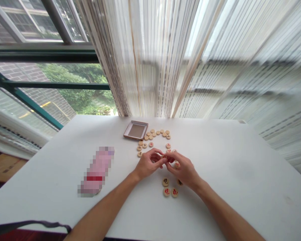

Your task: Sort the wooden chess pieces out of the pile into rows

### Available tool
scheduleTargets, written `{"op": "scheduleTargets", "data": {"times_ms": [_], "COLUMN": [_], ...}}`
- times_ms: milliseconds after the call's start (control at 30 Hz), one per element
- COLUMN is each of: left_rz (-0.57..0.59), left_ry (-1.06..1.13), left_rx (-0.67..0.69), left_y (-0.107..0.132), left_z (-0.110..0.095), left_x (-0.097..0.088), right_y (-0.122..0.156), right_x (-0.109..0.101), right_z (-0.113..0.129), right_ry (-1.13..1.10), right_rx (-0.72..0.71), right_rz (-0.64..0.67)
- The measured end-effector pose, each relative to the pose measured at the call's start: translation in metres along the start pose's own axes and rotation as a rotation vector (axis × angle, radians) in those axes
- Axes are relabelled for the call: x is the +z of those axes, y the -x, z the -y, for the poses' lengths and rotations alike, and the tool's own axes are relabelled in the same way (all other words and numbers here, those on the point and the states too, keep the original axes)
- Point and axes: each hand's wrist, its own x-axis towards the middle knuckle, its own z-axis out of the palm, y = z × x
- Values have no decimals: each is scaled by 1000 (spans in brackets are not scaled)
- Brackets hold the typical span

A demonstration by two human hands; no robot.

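Note:
Both my hands meet over the middle of a white table point(228, 174). My left hand point(150, 164) has its fingers curled, the fingertips pinching a small round wooden game piece point(165, 156) together with my right hand point(182, 169), whose fingers are also closed on it. Several round wooden pieces point(155, 134) with red or black characters lie just beyond the hands. Three more pieces point(170, 187) lie close below my right wrist. An open, shallow brown box point(135, 130) sits at the far side, left of the pieces.
A blurred pink object point(96, 172) lies on the table to the left. Striped curtains point(190, 57) hang behind the table, and a window with green rails is at the left. A dark strap point(27, 226) crosses the near left corner.

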Motion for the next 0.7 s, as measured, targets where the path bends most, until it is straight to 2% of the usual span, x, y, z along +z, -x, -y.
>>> {"op": "scheduleTargets", "data": {"times_ms": [133,300,533,700], "left_rz": [6,14,-9,22], "left_ry": [5,-41,-55,-43], "left_rx": [-25,13,41,59], "left_y": [1,2,1,2], "left_z": [2,0,-1,-5], "left_x": [0,1,2,3], "right_y": [3,3,0,0], "right_x": [2,1,-2,-2], "right_z": [-1,-2,-3,-5], "right_ry": [56,73,-10,-31], "right_rx": [-16,5,26,65], "right_rz": [33,46,-14,-18]}}
